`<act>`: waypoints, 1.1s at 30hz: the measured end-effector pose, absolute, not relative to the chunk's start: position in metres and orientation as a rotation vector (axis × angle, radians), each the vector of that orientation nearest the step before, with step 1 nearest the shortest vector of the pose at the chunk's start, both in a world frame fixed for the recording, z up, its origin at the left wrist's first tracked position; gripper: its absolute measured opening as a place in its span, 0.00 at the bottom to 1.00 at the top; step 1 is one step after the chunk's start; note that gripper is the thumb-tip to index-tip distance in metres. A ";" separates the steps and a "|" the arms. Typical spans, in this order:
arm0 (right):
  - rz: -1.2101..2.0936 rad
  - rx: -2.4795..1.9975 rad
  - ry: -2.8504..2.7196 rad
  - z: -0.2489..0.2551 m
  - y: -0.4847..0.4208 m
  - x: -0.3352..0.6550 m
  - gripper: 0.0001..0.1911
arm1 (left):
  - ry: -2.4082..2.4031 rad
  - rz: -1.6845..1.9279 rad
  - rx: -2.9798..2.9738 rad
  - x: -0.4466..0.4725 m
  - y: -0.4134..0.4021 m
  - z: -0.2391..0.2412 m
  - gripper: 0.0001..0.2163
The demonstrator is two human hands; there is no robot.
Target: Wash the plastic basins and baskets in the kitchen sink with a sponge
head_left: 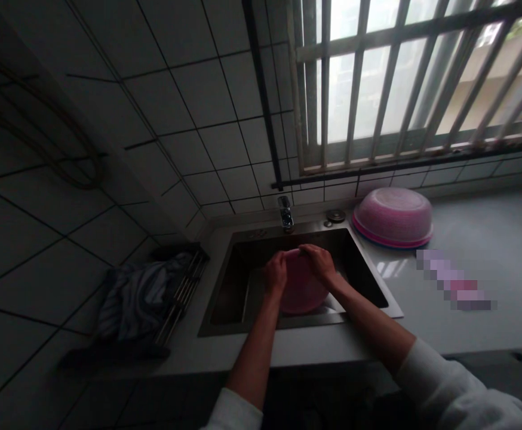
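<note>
- Pink bowl (pixel 300 286) sits in the sink (pixel 225 280), under the tap (pixel 286 214).
- I see left hand (pixel 275 273) and right hand (pixel 320 263) clamped on its rim.
- Dim light; exact grip seems firm.

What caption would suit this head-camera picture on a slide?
Both hands, left hand and right hand, grip a pink bowl over the steel sink below a barred window.

We count two hands, our left (pixel 275 273) and right (pixel 319 263), both at one pink bowl (pixel 299 292) in the single sink (pixel 225 292). One tap (pixel 285 214) stands at the far rim. One upturned pink basin (pixel 393 216) sits on the bench (pixel 489 239) to the right. One cloth (pixel 138 298) lies on one rack (pixel 183 292) at the left. One barred window (pixel 417 77) is beyond.
</note>
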State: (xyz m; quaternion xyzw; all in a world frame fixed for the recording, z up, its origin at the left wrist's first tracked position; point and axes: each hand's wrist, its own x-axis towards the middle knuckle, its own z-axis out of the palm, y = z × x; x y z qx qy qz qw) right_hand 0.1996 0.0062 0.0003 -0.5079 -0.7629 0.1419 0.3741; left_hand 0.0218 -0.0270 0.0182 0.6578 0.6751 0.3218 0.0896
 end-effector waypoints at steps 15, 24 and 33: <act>0.406 -1.490 -1.672 -0.009 0.024 0.230 0.17 | 2.099 1.205 1.513 -0.001 -0.023 0.017 0.13; 0.397 -1.119 -2.159 0.003 0.004 0.185 0.21 | 1.962 0.787 1.967 0.031 -0.032 0.028 0.16; 0.467 -1.372 -1.895 -0.006 0.013 0.209 0.19 | 2.235 0.829 1.813 0.014 -0.033 0.028 0.15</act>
